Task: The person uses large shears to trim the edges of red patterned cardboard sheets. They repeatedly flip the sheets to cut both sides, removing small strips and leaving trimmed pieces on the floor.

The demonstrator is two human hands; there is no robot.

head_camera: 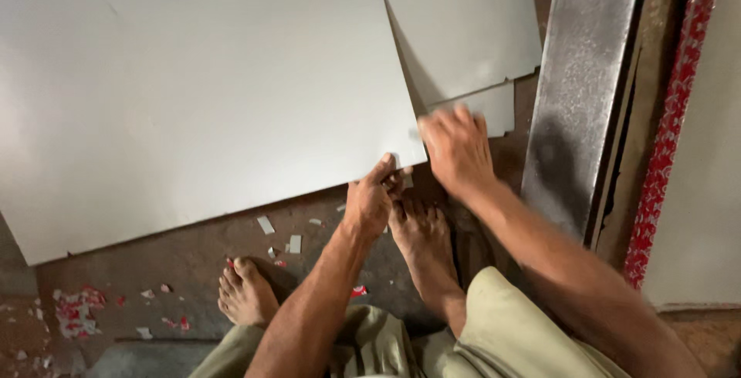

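The left hand [370,200] pinched the near corner of the big pale-grey sheet [201,92] lying flat on the floor [185,258], thumb on top — thin, smooth and stiff-looking board, probably light but floppy over that span, so best gripped at edge or corner. Just right of it the right hand [457,150] pressed down, fingers spread and blurred, toward smaller grey sheets [463,31] — beyond ran a dull metal beam [579,92].

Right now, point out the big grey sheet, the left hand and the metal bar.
Big grey sheet [201,85], head view, middle of its flat face.
Left hand [369,202], head view, back of the hand, pinching the sheet's corner.
Metal bar [583,77], head view, its mottled top face.
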